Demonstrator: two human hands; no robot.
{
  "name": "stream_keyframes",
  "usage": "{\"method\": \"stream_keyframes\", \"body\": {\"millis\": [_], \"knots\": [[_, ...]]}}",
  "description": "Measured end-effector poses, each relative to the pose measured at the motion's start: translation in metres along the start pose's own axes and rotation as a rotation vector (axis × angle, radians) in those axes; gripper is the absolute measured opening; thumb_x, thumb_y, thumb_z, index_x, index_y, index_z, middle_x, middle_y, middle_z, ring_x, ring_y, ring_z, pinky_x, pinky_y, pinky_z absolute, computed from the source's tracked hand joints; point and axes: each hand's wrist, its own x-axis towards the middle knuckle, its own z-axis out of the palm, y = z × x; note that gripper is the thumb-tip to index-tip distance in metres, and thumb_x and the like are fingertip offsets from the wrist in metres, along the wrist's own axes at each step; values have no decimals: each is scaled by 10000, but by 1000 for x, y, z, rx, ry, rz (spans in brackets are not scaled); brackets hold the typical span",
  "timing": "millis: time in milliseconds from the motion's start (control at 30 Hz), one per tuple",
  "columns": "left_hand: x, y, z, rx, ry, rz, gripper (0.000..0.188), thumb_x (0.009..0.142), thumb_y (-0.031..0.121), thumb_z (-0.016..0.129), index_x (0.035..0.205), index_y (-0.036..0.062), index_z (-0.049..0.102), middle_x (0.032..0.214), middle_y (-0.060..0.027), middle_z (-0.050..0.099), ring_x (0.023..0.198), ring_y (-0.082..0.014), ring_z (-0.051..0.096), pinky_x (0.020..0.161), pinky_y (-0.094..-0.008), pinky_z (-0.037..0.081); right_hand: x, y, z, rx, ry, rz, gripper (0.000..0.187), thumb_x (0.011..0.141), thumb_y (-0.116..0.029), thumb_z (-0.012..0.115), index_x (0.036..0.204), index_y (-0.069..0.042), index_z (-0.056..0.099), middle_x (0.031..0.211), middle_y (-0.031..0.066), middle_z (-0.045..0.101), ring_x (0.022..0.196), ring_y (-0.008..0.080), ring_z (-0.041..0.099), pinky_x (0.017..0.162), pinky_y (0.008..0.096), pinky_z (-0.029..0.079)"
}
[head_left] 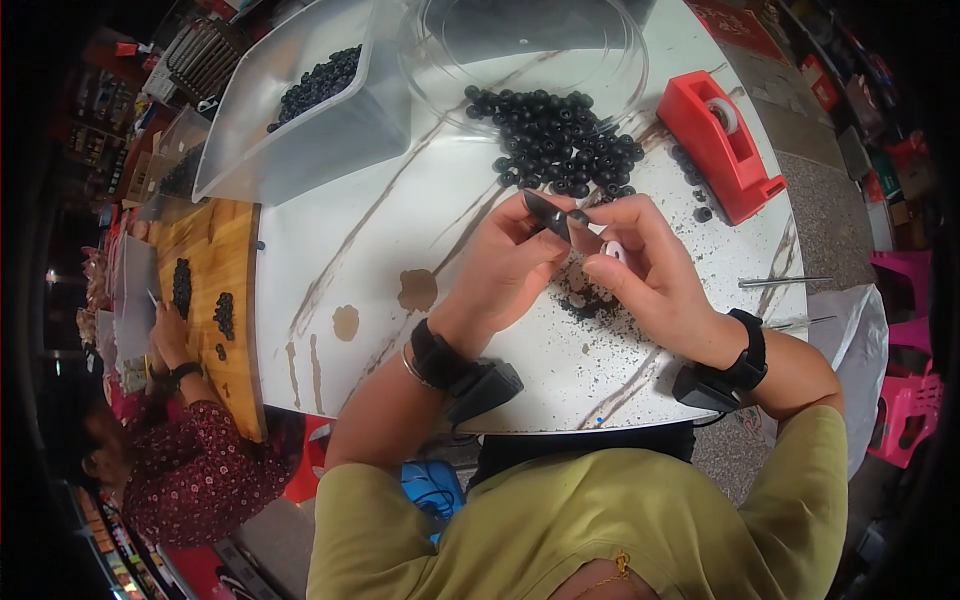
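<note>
My two hands meet above the white marble-patterned table (350, 230). My left hand (508, 258) is closed, pinching a dark pointed blade-like piece (545, 213) between thumb and fingers. Beside it a small round black bead (577, 215) shows at the fingertips; which hand bears it I cannot tell. Closed too, my right hand (650, 250) grips a small tool with a pale pink handle (613, 250), partly hidden by the fingers. Black crumbs (590, 302) lie scattered under my hands. A heap of round black beads (560, 140) lies just beyond them.
A red tape dispenser (720, 145) stands at right, near thin metal rods (785, 282). Beyond the heap is a round clear container (525, 42); at far left a translucent bin (300, 150) holds dark pieces. Another person's hand (170, 335) works at a wooden table (215, 240).
</note>
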Motion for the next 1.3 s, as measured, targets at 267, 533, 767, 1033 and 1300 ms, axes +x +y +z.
{"method": "stream_keyframes", "body": {"millis": [267, 533, 767, 1033, 1300], "knots": [[1, 3, 1, 0, -96, -48, 220, 818, -6, 528, 1028, 59, 530, 976, -75, 563, 928, -181, 543, 808, -319, 436, -2, 3, -1, 16, -45, -74, 246, 864, -55, 482, 1094, -25, 401, 942, 34, 456, 765, 52, 453, 659, 194, 391], [3, 1, -4, -20, -86, -35, 227, 815, -19, 521, 1026, 63, 530, 987, -76, 560, 939, -185, 543, 821, -324, 436, -1, -2, 0, 68, -28, -85, 241, 865, -72, 491, 1085, -23, 407, 921, 29, 481, 748, 52, 449, 653, 193, 389], [3, 5, -4, -65, -135, -70, 243, 795, -52, 521, 1015, 52, 521, 988, -70, 558, 941, -176, 544, 822, -306, 432, -2, -1, 1, 50, -45, -19, 265, 846, -52, 518, 1084, -21, 405, 933, 27, 480, 829, 43, 421, 714, 187, 349], [4, 5, -5, -2, -100, -79, 223, 812, -32, 504, 1020, 47, 512, 974, -78, 541, 905, -168, 535, 749, -264, 433, 3, 3, -1, -28, -10, -97, 234, 857, -62, 498, 1072, -30, 413, 882, 21, 490, 753, 39, 447, 639, 176, 365], [15, 29, 7, -28, 74, -195, 78, 868, 105, 474, 911, 43, 492, 916, -72, 517, 781, -133, 514, 547, -187, 350, 14, -4, -8, 181, 232, -153, 218, 892, -137, 435, 1091, -53, 411, 714, 0, 477, 518, 11, 361, 450, 139, 274]]}}
